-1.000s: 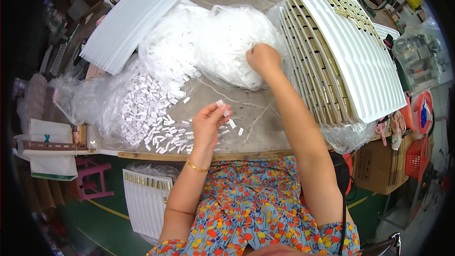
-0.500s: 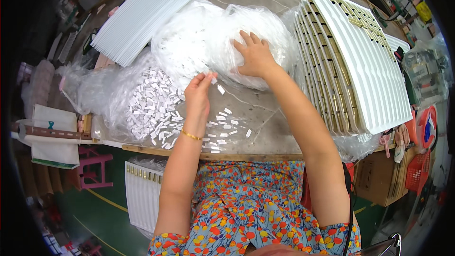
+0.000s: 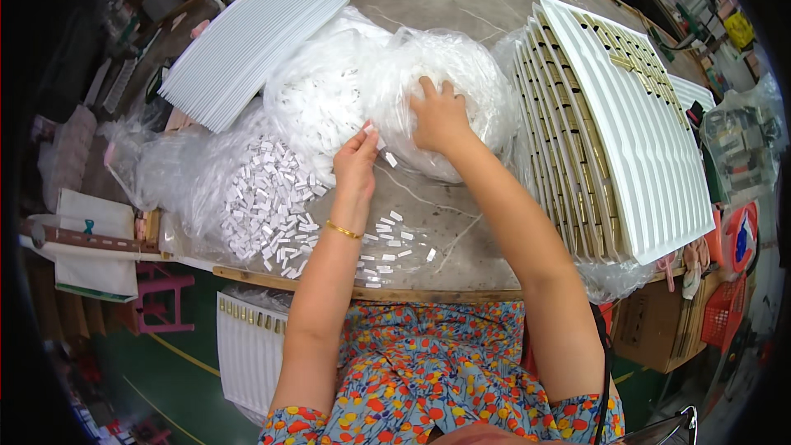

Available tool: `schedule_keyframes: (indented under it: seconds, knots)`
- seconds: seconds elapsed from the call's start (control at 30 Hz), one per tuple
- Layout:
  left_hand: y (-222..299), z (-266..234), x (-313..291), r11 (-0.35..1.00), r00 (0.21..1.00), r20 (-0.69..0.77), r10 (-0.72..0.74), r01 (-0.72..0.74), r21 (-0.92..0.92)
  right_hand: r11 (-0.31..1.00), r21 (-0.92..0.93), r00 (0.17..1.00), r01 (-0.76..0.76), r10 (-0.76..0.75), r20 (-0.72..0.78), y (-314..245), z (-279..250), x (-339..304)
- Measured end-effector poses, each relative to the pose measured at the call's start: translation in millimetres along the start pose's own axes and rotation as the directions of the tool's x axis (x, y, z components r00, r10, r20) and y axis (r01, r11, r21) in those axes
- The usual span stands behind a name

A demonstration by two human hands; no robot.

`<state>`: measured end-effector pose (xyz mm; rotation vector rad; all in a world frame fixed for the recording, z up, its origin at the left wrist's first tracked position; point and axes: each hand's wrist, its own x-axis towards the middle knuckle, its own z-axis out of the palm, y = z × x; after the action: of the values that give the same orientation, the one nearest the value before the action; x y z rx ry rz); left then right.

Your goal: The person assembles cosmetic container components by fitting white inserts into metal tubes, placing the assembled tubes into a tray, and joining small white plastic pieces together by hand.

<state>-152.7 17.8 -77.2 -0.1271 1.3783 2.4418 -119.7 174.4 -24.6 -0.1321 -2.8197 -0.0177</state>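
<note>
My left hand is closed in a pinch on a small white piece, held in front of the bags. Another loose white piece lies on the table just right of its fingers. My right hand rests on the near side of a clear plastic bag bulging with white contents. Its fingers are apart and bent, their tips partly hidden in the bag's top. A second bag of small white parts adjoins it on the left. Many white rectangular pieces spill from a clear bag nearer me.
A tall stack of white ribbed trays stands at the far left. On the right, white trays with gold-coloured pieces lean in a pile. Several loose white pieces lie near the table's wooden front edge. A pink stool stands below left.
My right hand has drawn slightly left and its fingers have bent into the bag. My left hand has shifted a little right, still pinching a white piece. The whole view has tilted slightly.
</note>
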Motion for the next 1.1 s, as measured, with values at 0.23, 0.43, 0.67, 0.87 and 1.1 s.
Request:
schedule_keyframes:
  seconds: [0.23,0.43,0.67,0.87,1.1]
  knots:
    - [1.0,29.1,-7.7,0.993,0.977,0.175,-0.121,0.12,0.017,0.951,0.297,0.995,-0.087,0.098,-0.023,15.0,-4.7,-3.6]
    - [-9.9,80.4,2.8,0.989,0.932,0.353,-0.081,0.032,0.142,0.808,0.572,0.949,-0.143,0.276,-0.153,44.6,-21.5,-22.7]
    - [0.1,63.5,14.0,0.988,0.939,0.312,-0.145,0.119,0.102,0.75,0.647,0.88,-0.135,0.391,-0.269,38.8,-34.1,-49.2]
    - [9.4,22.4,-24.3,0.955,0.994,0.027,0.108,-0.111,0.275,0.794,0.591,0.902,-0.141,0.349,-0.254,36.1,-38.4,-106.6]
    - [-9.3,59.0,-57.4,0.663,0.808,0.489,0.33,-0.567,0.489,0.89,0.435,0.924,-0.139,0.274,-0.265,25.3,-34.6,-148.7]
